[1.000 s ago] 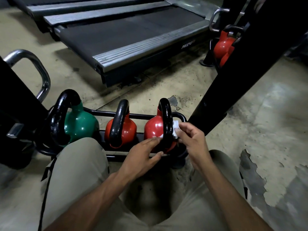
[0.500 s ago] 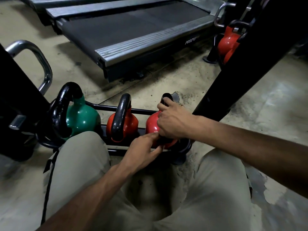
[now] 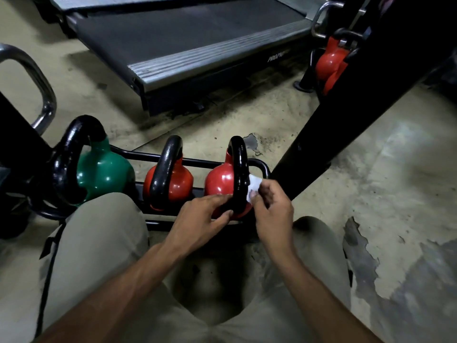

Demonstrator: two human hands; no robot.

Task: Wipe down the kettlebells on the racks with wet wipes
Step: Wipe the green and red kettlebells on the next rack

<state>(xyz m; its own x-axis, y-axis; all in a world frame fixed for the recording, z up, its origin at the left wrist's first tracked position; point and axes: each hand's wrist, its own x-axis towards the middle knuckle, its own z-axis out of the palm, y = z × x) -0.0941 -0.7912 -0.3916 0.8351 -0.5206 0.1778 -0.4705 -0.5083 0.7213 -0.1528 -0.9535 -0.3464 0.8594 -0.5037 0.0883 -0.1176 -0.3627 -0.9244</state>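
Note:
Three kettlebells with black handles stand on a low black rack (image 3: 263,167): a green kettlebell (image 3: 103,170) on the left, a red middle kettlebell (image 3: 176,183), and a red right kettlebell (image 3: 220,180). My right hand (image 3: 272,214) pinches a white wet wipe (image 3: 253,188) against the right side of the right kettlebell's handle. My left hand (image 3: 200,222) rests on the near base of that same kettlebell, fingers curled against it.
A treadmill deck (image 3: 188,43) lies on the floor beyond the rack. A black slanted frame post (image 3: 346,115) rises at the right, with more red kettlebells (image 3: 330,63) behind it. A chrome handle (image 3: 37,85) stands at the left. My knees flank the rack.
My right hand came down from the top of the right kettlebell's handle to its right side, and the wipe shows again. My left hand stayed at the base.

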